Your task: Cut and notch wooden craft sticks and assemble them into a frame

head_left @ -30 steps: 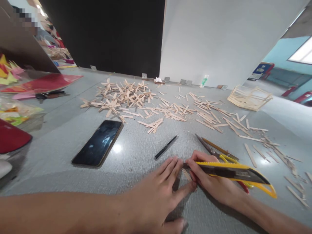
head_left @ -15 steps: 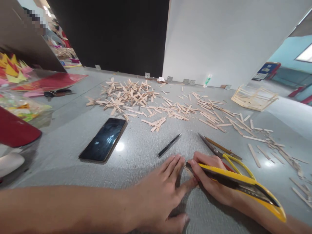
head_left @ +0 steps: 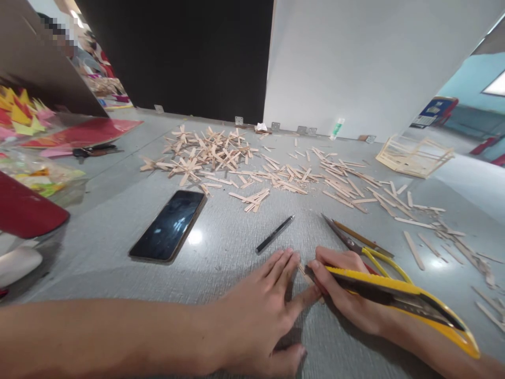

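My right hand (head_left: 343,279) is closed around a yellow and black utility knife (head_left: 390,292), its handle end sticking out toward the lower right. The knife's front end meets a small wooden stick (head_left: 303,271) on the table; the blade tip is too small to make out. My left hand (head_left: 264,310) lies flat with fingers stretched, the fingertips pressing at the stick, which they partly cover. Just beyond the hands lies a black pen (head_left: 275,234). Scissors with yellow handles (head_left: 347,239) rest behind my right hand, beside a brown pencil-like stick (head_left: 366,238).
A phone (head_left: 169,226) lies left of the pen. Star-shaped wooden pieces (head_left: 213,150) and loose sticks (head_left: 339,187) spread across the back. At the right stands a small stick frame (head_left: 414,158), with a glue stick (head_left: 336,129) by the panel. A red object (head_left: 31,208) is at left.
My right hand has drawn the utility knife slightly to the right, so its front end sits a little farther from my left fingertips. My left hand stays nearly in place.
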Demonstrator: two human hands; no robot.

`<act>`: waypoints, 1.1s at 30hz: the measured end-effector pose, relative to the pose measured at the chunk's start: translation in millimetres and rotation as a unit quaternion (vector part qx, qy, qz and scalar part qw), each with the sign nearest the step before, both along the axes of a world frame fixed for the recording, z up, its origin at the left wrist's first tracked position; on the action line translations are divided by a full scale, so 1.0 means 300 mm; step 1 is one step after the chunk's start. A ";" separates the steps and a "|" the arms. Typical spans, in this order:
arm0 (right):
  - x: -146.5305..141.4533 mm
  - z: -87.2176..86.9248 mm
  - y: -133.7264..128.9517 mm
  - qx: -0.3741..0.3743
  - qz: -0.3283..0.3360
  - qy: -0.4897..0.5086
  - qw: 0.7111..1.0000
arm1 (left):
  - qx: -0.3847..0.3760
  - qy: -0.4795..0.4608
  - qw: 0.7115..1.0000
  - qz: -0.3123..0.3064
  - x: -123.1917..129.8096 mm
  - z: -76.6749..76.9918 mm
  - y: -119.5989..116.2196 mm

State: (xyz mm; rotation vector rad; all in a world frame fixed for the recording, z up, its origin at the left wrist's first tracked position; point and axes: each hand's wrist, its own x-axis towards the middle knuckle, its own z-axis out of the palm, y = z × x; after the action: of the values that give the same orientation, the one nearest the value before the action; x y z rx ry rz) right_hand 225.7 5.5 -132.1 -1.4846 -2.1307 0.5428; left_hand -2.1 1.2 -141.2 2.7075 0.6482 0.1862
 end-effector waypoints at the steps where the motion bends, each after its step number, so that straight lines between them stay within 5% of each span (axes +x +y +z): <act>1: 0.001 -0.004 -0.002 0.002 -0.005 -0.001 1.000 | 0.001 0.002 1.000 -0.001 0.000 0.000 0.000; 20: 0.017 0.023 0.022 -0.110 -0.002 -0.009 0.994 | 0.006 -0.018 1.000 -0.006 0.003 -0.013 -0.002; 33: 0.016 0.016 0.031 -0.105 -0.010 -0.011 0.994 | 0.007 -0.019 1.000 -0.004 -0.001 -0.008 0.001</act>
State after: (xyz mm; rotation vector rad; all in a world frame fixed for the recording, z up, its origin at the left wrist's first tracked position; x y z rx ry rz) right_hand 230.3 14.9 -127.4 -1.6281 -2.1264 0.7664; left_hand -2.4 1.5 -143.8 2.7131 0.6275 0.2405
